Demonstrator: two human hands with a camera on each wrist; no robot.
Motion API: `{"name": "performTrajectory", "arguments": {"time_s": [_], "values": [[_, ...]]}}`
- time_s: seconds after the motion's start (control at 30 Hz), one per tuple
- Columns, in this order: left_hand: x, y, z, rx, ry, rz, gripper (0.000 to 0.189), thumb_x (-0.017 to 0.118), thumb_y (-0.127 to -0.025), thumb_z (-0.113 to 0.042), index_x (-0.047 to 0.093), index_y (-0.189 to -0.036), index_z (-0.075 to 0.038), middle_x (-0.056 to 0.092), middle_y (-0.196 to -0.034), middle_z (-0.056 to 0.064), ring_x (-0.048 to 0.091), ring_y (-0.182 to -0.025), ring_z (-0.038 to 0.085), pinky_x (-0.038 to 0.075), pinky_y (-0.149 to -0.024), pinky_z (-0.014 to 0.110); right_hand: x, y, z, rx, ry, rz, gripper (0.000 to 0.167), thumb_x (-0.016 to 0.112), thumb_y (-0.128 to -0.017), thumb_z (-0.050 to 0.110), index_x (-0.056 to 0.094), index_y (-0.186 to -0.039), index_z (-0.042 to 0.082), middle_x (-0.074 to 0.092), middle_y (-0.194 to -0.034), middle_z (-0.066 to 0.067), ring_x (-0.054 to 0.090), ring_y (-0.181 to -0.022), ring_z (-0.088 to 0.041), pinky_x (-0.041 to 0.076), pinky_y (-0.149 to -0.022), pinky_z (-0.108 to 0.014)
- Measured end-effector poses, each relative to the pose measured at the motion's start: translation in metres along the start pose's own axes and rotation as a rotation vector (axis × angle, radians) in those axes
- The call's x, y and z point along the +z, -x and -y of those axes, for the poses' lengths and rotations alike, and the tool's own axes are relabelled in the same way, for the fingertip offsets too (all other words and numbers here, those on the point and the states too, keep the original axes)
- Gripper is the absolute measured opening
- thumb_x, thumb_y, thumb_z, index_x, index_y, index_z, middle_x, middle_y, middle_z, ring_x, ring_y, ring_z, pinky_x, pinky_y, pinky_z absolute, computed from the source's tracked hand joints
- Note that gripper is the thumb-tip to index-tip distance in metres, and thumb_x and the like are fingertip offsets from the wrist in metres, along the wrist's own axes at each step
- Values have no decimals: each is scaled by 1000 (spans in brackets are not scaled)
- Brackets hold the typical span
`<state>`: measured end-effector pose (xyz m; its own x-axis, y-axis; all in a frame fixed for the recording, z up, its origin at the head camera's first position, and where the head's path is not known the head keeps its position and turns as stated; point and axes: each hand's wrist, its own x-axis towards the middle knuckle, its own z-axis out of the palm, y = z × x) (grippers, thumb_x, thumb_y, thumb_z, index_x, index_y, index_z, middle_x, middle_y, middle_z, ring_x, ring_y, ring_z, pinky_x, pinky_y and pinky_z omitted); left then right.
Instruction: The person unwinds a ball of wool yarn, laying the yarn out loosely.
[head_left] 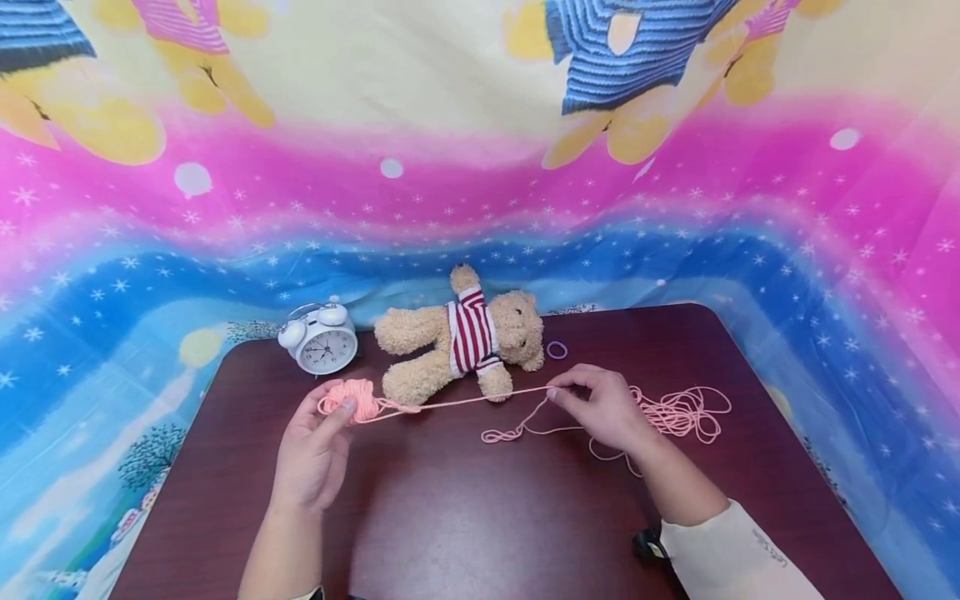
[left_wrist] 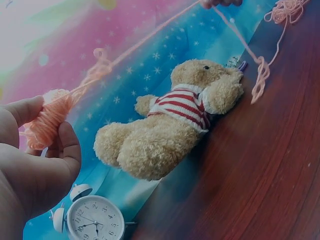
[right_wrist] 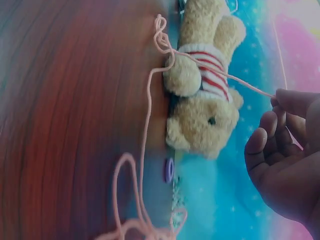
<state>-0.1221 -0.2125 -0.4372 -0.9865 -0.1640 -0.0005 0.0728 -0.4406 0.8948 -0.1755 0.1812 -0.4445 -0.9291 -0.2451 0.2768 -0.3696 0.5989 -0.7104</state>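
Note:
A small wound ball of peach yarn point(head_left: 356, 400) is held between the thumb and fingers of my left hand point(head_left: 315, 454). From it a strand of yarn point(head_left: 465, 401) runs nearly straight across to my right hand point(head_left: 607, 408), whose thumb and forefinger pinch it. Below the pinch, the strand drops to a small twisted loop point(left_wrist: 260, 82) near the table. It continues to a loose heap of yarn point(head_left: 678, 412) on the table, partly hidden behind the right hand in the head view.
A teddy bear point(head_left: 472, 337) in a red-striped shirt lies at the table's back. To its left stands a white alarm clock point(head_left: 326, 346); a purple ring point(head_left: 557, 349) lies by its head. A printed cloth point(head_left: 480, 200) surrounds the dark wooden table point(head_left: 465, 508).

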Motion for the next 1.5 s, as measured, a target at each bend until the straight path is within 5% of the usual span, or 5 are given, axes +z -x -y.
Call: {"name": "performTrajectory", "arguments": {"time_s": [0.33, 0.57, 0.8, 1.03, 1.5], "values": [[-12, 1, -4, 19, 21, -21, 29, 58, -103, 3, 52, -130, -4, 68, -110, 2, 67, -93, 11, 56, -85, 22, -33, 10, -27, 66, 35, -45, 11, 77, -95, 24, 81, -102, 18, 75, -98, 8, 66, -93, -16, 53, -84, -45], [-18, 1, -7, 31, 30, -18, 28, 58, -103, 4, 53, -129, -6, 69, -112, 3, 68, -94, 11, 56, -85, 22, -59, 20, -44, 144, 91, -68, 16, 75, -97, 30, 81, -105, 18, 75, -96, 6, 67, -87, -19, 51, -74, -29], [-23, 1, -8, 37, 36, -21, 29, 58, -102, 4, 54, -130, -3, 67, -111, 3, 68, -96, 12, 56, -87, 23, -85, 32, -56, 210, 144, -74, 23, 71, -100, 35, 80, -110, 16, 77, -103, -1, 65, -94, -22, 51, -73, -27], [-28, 1, -8, 53, 21, -32, 28, 57, -103, 4, 57, -130, -5, 66, -113, 3, 67, -97, 12, 55, -87, 22, -108, 44, -68, 277, 165, -108, 30, 70, -99, 42, 78, -113, 16, 76, -102, -8, 62, -76, -16, 48, -63, -26], [-36, 1, -13, 12, 8, -92, 28, 61, -103, 0, 55, -130, -6, 66, -111, 1, 67, -92, 10, 53, -83, 22, -140, 65, -97, 309, 207, -178, 31, 72, -99, 38, 78, -113, 11, 75, -109, -10, 54, -99, 3, 43, -74, -20]]}}
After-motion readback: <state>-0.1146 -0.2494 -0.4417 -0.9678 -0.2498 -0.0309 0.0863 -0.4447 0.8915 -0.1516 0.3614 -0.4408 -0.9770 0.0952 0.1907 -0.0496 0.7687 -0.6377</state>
